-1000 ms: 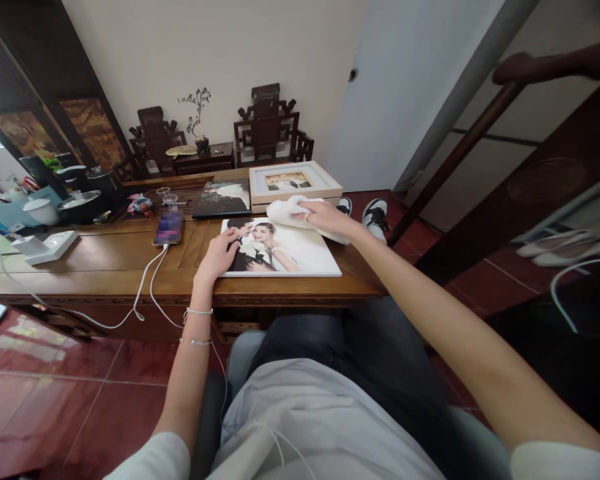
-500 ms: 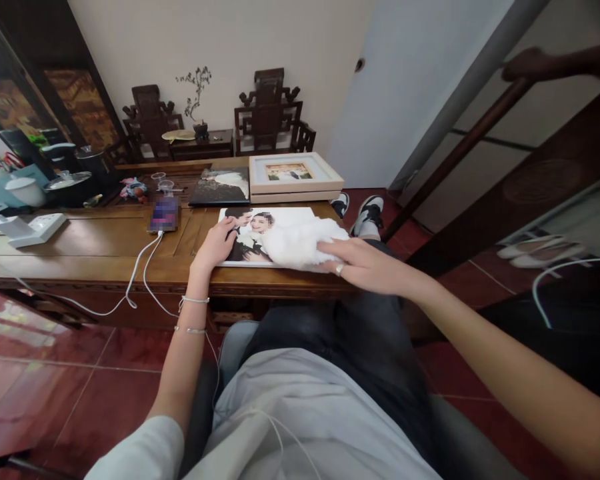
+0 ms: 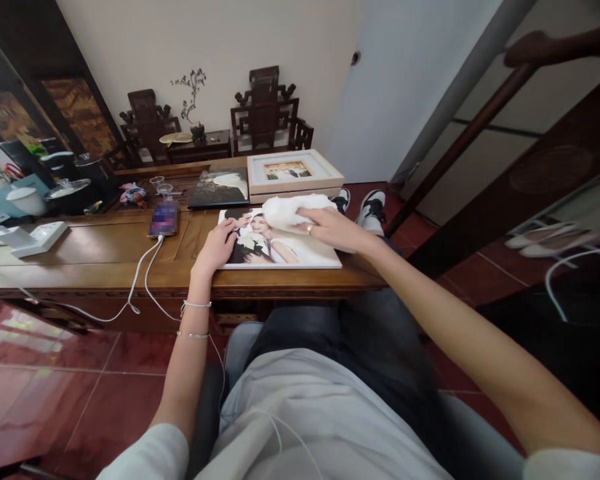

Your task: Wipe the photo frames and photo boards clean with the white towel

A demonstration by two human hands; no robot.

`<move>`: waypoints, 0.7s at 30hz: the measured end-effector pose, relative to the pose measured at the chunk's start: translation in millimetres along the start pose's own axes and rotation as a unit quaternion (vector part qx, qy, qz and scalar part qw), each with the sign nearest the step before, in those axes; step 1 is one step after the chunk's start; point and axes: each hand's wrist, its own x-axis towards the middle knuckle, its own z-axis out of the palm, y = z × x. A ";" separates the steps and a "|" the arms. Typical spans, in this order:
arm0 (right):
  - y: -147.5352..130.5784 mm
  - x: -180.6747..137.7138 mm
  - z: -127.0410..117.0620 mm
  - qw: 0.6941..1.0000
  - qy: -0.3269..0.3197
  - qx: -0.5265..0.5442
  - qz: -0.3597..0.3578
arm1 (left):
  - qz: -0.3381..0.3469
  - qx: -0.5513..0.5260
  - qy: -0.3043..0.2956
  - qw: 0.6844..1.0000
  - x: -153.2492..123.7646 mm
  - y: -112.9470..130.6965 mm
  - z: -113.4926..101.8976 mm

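A wedding photo panel [image 3: 320,253] lies flat near the front edge of the wooden table. My left hand [image 3: 216,247] rests on the panel's left side, fingers stretched out over its surface. In my right hand [image 3: 333,229] is a fluffy white cloth [image 3: 285,212], pressed on the upper right part of the photo. My fingers are bunched over the cloth, and it covers part of the picture's top edge. Behind the panel are a dark photo panel [image 3: 220,185] and a light wooden picture frame [image 3: 295,169], which sits on another pale frame.
A phone [image 3: 163,219] lies to the left with a white cable [image 3: 137,283] running off the table edge. Farther left are a white power strip [image 3: 39,239] and a lidded pot [image 3: 69,193]. Dark wooden chairs [image 3: 265,110] stand by the wall.
My right hand has moved the cloth up and away across the photo, uncovering its lower right part. My left hand stays on the panel's left side.
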 end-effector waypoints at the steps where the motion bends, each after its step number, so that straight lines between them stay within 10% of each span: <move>1: -6.3 -14.0 0.0 1.000 -0.009 -0.012 -0.011 | -0.001 0.004 -0.001 1.000 -0.3 0.7 0.2; 9: -53.4 -102.0 -9.7 0.993 -0.087 -0.036 -0.067 | -0.014 0.022 -0.013 1.000 -0.4 2.6 2.8; 21: 14.5 36.8 -1.7 0.998 0.023 0.060 0.030 | 0.001 0.006 -0.018 1.000 1.4 -1.7 0.5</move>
